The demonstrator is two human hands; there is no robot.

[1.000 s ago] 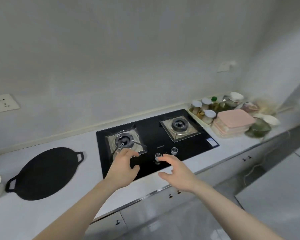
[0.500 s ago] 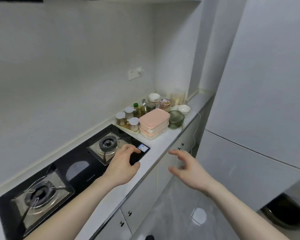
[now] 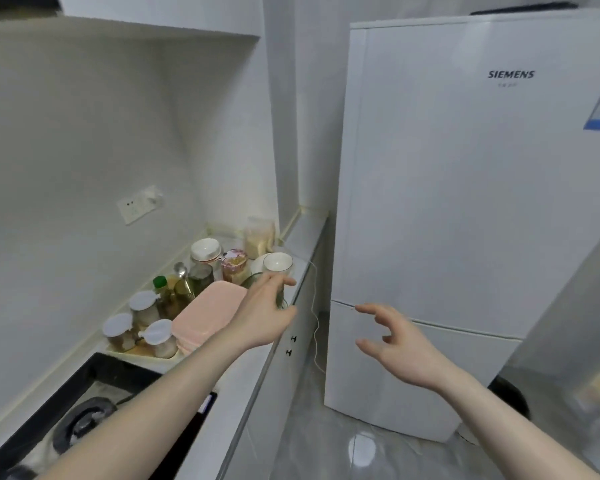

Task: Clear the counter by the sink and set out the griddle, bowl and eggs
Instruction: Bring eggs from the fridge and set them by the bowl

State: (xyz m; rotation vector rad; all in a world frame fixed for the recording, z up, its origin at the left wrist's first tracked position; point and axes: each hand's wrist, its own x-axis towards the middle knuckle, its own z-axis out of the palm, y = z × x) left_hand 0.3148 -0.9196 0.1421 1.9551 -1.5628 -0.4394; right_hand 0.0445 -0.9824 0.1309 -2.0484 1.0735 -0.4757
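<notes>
A white bowl [image 3: 278,262] stands on the counter's far right end, near the fridge. My left hand [image 3: 265,311] hovers open over the pink stacked containers [image 3: 205,315] and a green glass bowl [image 3: 281,299], just in front of the white bowl. My right hand [image 3: 397,344] is open in the air in front of the white fridge [image 3: 465,188], level with the seam between its two doors. Both fridge doors are shut. No griddle and no eggs are in view.
A tray of lidded jars [image 3: 139,327] and bottles [image 3: 174,289] crowds the counter's right end. The black gas hob [image 3: 94,420] lies at lower left. A white cord [image 3: 315,317] hangs down the cabinet front. A dark round object [image 3: 511,396] sits on the floor right of the fridge.
My view has swung right, from the hob and griddle to the fridge. Both hands stayed open and moved along with it toward the counter's right end.
</notes>
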